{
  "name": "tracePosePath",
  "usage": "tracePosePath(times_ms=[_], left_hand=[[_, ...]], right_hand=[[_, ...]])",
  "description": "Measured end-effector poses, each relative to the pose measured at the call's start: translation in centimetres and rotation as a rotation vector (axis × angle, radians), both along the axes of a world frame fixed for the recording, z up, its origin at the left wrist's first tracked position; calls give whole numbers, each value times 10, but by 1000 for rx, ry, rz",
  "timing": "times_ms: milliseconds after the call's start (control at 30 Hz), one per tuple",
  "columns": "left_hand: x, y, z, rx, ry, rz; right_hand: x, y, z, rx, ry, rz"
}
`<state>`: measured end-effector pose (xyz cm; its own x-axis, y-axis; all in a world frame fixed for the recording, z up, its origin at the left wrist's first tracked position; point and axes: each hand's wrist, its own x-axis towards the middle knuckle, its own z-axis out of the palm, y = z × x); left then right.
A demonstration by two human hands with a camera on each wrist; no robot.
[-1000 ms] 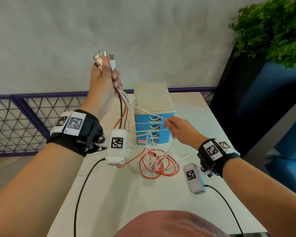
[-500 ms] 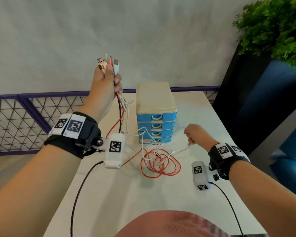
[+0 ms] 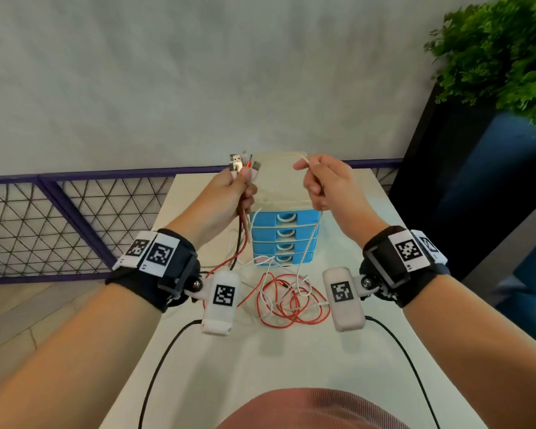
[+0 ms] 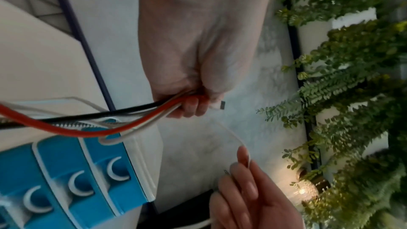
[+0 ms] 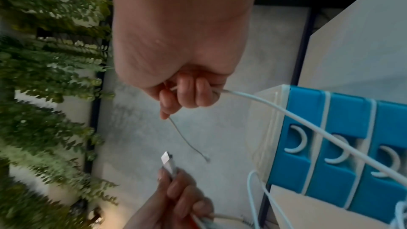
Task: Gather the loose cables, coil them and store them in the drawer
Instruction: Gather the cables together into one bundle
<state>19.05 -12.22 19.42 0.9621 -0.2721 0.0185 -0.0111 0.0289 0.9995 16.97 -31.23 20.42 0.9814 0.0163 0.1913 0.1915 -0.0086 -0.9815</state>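
Note:
My left hand (image 3: 229,196) is raised in front of the blue drawer unit (image 3: 283,233) and grips a bundle of cable ends (image 3: 243,164), red, black and white, with the plugs sticking up above the fist. The same bundle (image 4: 141,116) runs out of my fist in the left wrist view. My right hand (image 3: 325,184) is level with it on the right and grips a thin white cable (image 5: 286,111) that hangs down past the drawer fronts. A loose tangle of red and white cable (image 3: 291,301) lies on the white table (image 3: 291,360) before the unit.
The drawer unit has several shut blue drawers with white handles and a cream top. A purple-framed mesh railing (image 3: 59,218) runs behind the table on the left. A dark planter with a green plant (image 3: 502,57) stands at the right.
My right hand rose from low on the table's right side up beside the left hand, drawing the white cable with it. The left hand came lower and nearer the drawer unit.

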Motion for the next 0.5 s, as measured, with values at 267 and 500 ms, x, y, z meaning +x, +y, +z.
tracePosePath(times_ms=[267, 500], left_hand=[[-3, -8, 8, -236, 69, -16], [0, -3, 1, -214, 79, 141]], right_hand=[[-15, 14, -2, -155, -3, 203], [-20, 12, -15, -308, 16, 202]])
